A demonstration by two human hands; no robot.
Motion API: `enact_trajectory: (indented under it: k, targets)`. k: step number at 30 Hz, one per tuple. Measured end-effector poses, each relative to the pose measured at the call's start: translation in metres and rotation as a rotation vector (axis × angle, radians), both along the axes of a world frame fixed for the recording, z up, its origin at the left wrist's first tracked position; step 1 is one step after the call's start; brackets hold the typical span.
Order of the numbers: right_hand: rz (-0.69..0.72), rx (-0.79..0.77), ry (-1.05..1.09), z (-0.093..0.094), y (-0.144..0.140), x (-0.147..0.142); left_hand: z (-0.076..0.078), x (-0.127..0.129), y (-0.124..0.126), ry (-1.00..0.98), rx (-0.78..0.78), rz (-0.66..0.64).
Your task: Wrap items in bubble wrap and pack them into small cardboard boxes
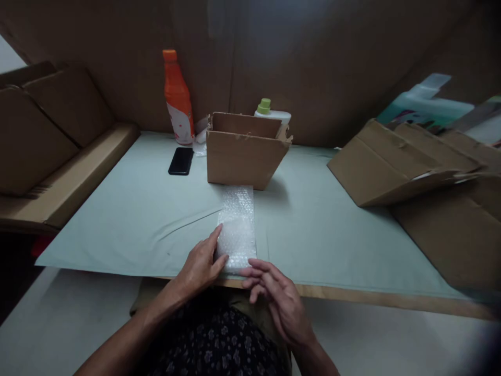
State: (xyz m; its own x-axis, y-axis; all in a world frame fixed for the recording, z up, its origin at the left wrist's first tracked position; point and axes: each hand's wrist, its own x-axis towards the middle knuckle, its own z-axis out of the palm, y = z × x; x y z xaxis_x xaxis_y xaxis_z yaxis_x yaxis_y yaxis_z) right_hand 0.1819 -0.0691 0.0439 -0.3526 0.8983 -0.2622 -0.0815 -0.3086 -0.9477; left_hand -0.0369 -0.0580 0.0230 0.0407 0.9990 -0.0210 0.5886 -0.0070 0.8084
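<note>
At the far left of your view, stacked brown cardboard pieces (pixel 47 141) lean along the edge of the table (pixel 136 219), which is covered in a pale green sheet. Moving right, an orange bottle (pixel 178 99) stands upright at the back, with a black phone (pixel 181 161) lying flat just in front of it. Beside those, an open cardboard box (pixel 245 151) sits near the middle of the table, and a white bottle with a green cap (pixel 270 110) shows just behind it. In front of the box, a strip of bubble wrap (pixel 237 227) lies flat, running from the box's base towards you and ending at the table's near edge. Your left hand (pixel 201 266) rests on the left side of that strip near its close end, fingers loosely together and the thumb pressing on the wrap. Your right hand (pixel 279 297) hovers at the table edge just right of the strip's near end, fingers relaxed and slightly spread, fingertips touching or almost touching the wrap; you cannot tell which. Farther right, flattened cardboard boxes (pixel 399 162) lie on the table, with a teal package (pixel 426 107) behind them.
</note>
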Motion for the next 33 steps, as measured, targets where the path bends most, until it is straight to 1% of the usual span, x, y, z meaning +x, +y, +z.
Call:
enact_trajectory:
  k: [2, 4, 5, 6, 7, 9, 10, 12, 14, 15, 17, 18, 20, 21, 22, 24, 26, 27, 29, 31, 32, 33]
  targets:
    - [0.009, 0.373, -0.302, 0.000, 0.002, 0.006, -0.007, 0.001, 0.006, 0.090, 0.041, -0.005]
    - [0.086, 0.735, -0.552, -0.004, 0.008, 0.007, -0.011, 0.000, 0.010, 0.181, 0.092, -0.003]
    - [0.140, 0.869, -0.647, -0.006, 0.013, 0.006, -0.011, -0.001, 0.011, 0.228, 0.120, 0.000]
    - [0.197, 0.961, -0.724, -0.009, 0.017, 0.004, -0.010, -0.002, 0.011, 0.270, 0.148, 0.005]
    - [0.244, 1.021, -0.786, -0.012, 0.022, 0.002, -0.008, -0.003, 0.009, 0.301, 0.183, 0.014]
    - [0.284, 1.093, -0.860, -0.015, 0.030, -0.001, -0.002, -0.005, 0.003, 0.313, 0.272, 0.021]
    - [0.286, 1.114, -0.869, -0.015, 0.033, -0.002, 0.003, -0.006, -0.001, 0.296, 0.322, 0.003]
    - [0.296, 1.113, -0.842, -0.012, 0.039, -0.003, 0.012, -0.007, -0.011, 0.239, 0.390, -0.089]
    - [0.320, 1.055, -0.786, -0.006, 0.044, -0.003, 0.018, -0.006, -0.018, 0.178, 0.394, -0.191]
    - [0.328, 1.013, -0.760, -0.002, 0.047, -0.003, 0.019, -0.005, -0.019, 0.150, 0.381, -0.208]
    - [0.285, 0.963, -0.735, 0.004, 0.054, -0.003, 0.017, -0.001, -0.017, 0.129, 0.340, -0.159]
    - [0.224, 0.982, -0.738, 0.006, 0.056, -0.002, 0.014, 0.001, -0.014, 0.145, 0.319, -0.112]
    - [0.074, 1.090, -0.764, 0.009, 0.058, -0.001, 0.007, 0.004, -0.004, 0.222, 0.286, -0.027]
    - [0.021, 1.158, -0.775, 0.009, 0.058, 0.000, 0.004, 0.005, 0.002, 0.272, 0.275, -0.005]
    - [0.007, 1.212, -0.789, 0.008, 0.056, 0.001, 0.001, 0.006, 0.006, 0.315, 0.272, 0.006]
    - [0.077, 1.260, -0.827, 0.005, 0.050, 0.002, 0.000, 0.007, 0.012, 0.360, 0.297, 0.017]
    - [0.162, 1.250, -0.870, 0.000, 0.046, 0.001, 0.002, 0.006, 0.012, 0.349, 0.366, 0.012]
    - [0.181, 1.227, -0.878, -0.002, 0.046, 0.001, 0.005, 0.004, 0.010, 0.325, 0.401, -0.014]
    - [0.193, 1.153, -0.834, -0.005, 0.047, 0.001, 0.011, 0.001, 0.004, 0.263, 0.443, -0.123]
    - [0.227, 1.044, -0.754, -0.006, 0.052, 0.003, 0.016, -0.002, 0.000, 0.206, 0.423, -0.239]
    - [0.245, 0.997, -0.730, -0.005, 0.055, 0.004, 0.017, -0.002, 0.000, 0.186, 0.399, -0.264]
    - [0.244, 0.972, -0.728, -0.004, 0.057, 0.006, 0.017, -0.002, 0.003, 0.178, 0.376, -0.262]
